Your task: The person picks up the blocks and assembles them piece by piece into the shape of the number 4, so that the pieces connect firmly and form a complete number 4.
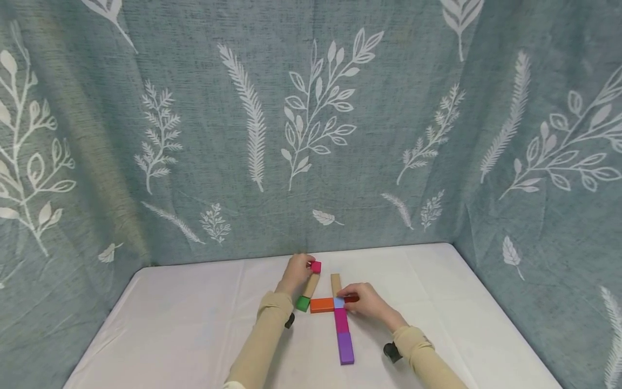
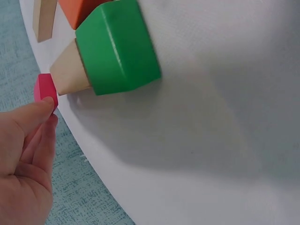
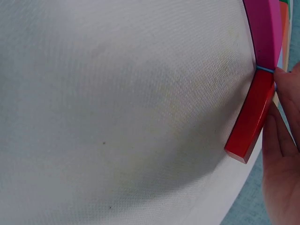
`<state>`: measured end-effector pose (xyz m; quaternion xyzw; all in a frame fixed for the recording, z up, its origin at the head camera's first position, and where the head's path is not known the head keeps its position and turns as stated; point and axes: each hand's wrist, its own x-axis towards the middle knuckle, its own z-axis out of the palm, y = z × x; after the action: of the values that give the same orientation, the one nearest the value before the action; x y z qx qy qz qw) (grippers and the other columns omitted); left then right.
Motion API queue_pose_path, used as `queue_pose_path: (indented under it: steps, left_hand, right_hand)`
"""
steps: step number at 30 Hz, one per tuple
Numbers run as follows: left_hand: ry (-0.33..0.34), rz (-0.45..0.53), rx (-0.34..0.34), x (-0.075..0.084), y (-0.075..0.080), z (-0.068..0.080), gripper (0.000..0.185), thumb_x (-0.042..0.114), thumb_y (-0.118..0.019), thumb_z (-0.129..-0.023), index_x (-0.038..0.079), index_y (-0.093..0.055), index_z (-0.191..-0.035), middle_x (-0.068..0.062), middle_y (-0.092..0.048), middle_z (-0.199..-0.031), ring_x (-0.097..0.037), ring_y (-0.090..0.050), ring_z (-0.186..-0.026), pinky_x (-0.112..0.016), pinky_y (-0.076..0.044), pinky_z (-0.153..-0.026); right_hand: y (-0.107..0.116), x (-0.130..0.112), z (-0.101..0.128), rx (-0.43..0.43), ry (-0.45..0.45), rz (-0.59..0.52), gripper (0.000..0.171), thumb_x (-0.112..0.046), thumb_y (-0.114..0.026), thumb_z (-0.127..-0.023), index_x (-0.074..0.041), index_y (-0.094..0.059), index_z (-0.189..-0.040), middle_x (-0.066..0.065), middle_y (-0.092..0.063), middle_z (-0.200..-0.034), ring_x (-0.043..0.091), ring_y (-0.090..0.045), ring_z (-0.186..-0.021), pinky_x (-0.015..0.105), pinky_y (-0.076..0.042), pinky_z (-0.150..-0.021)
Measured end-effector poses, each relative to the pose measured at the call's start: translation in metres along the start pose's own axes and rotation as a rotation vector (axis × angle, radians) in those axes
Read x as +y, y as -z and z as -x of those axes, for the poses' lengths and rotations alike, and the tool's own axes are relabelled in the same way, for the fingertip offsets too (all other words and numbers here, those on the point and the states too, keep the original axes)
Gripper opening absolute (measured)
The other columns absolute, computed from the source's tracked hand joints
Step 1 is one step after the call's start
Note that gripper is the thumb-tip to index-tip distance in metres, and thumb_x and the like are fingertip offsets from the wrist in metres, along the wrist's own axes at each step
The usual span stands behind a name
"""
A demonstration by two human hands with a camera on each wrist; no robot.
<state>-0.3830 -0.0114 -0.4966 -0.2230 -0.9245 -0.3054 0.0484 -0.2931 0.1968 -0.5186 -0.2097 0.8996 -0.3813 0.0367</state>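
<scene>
My left hand (image 1: 305,265) pinches a small pink cube (image 1: 316,266) at the far end of a tan block (image 1: 311,285); the left wrist view shows the fingertips (image 2: 40,110) on the pink cube (image 2: 45,88). A green cube (image 1: 303,303) sits at the tan block's near end, beside an orange block (image 1: 322,304). My right hand (image 1: 346,297) holds a red block (image 1: 352,298) against a light blue block (image 1: 338,302). In the right wrist view the fingers (image 3: 281,140) lie along the red block (image 3: 251,115), below a magenta block (image 3: 265,33).
A second tan block (image 1: 335,282), a magenta block (image 1: 341,320) and a purple block (image 1: 346,347) form a line toward me on the white tablecloth (image 1: 194,313). Teal leaf-print curtains (image 1: 311,135) close in the back and both sides.
</scene>
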Motion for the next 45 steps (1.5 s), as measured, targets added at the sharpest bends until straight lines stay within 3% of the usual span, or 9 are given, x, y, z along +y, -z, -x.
queue_pose_path:
  steps: [6,21,31,45]
  left_hand:
    - [-0.011,-0.018,0.022,-0.001,-0.007,0.0,0.022,-0.009,-0.066,-0.079,-0.007,-0.07,-0.101,-0.019,-0.071,-0.098,-0.029,-0.067,-0.088,-0.038,-0.055,-0.078]
    - [0.049,-0.044,-0.03,-0.001,-0.005,0.003,0.027,-0.009,-0.063,-0.083,-0.005,-0.069,-0.108,-0.018,-0.071,-0.105,-0.029,-0.067,-0.096,-0.039,-0.054,-0.085]
    - [0.12,-0.008,-0.084,-0.001,-0.009,0.005,0.027,-0.007,-0.059,-0.087,-0.004,-0.067,-0.113,-0.018,-0.069,-0.11,-0.03,-0.064,-0.103,-0.04,-0.052,-0.091]
    - [0.122,0.001,-0.103,0.003,-0.01,0.004,0.028,-0.009,-0.055,-0.088,-0.004,-0.067,-0.112,-0.017,-0.069,-0.11,-0.028,-0.063,-0.102,-0.039,-0.052,-0.09]
  right_hand:
    - [0.001,-0.002,0.002,-0.004,-0.015,-0.008,0.027,0.0,-0.067,-0.084,0.0,-0.068,-0.11,0.013,-0.07,-0.109,0.027,-0.064,-0.101,0.042,-0.053,-0.089]
    - [0.0,-0.004,-0.003,-0.001,-0.021,-0.008,0.027,-0.002,-0.068,-0.084,-0.001,-0.068,-0.111,0.012,-0.07,-0.109,0.025,-0.064,-0.1,0.04,-0.054,-0.088]
    - [-0.001,-0.004,-0.002,-0.009,-0.019,-0.017,0.027,-0.002,-0.068,-0.084,-0.001,-0.068,-0.111,0.013,-0.07,-0.109,0.025,-0.064,-0.099,0.041,-0.054,-0.087]
    - [-0.002,0.0,0.0,-0.004,-0.04,-0.005,0.027,-0.003,-0.068,-0.084,-0.003,-0.069,-0.111,0.011,-0.07,-0.109,0.024,-0.064,-0.099,0.035,-0.055,-0.087]
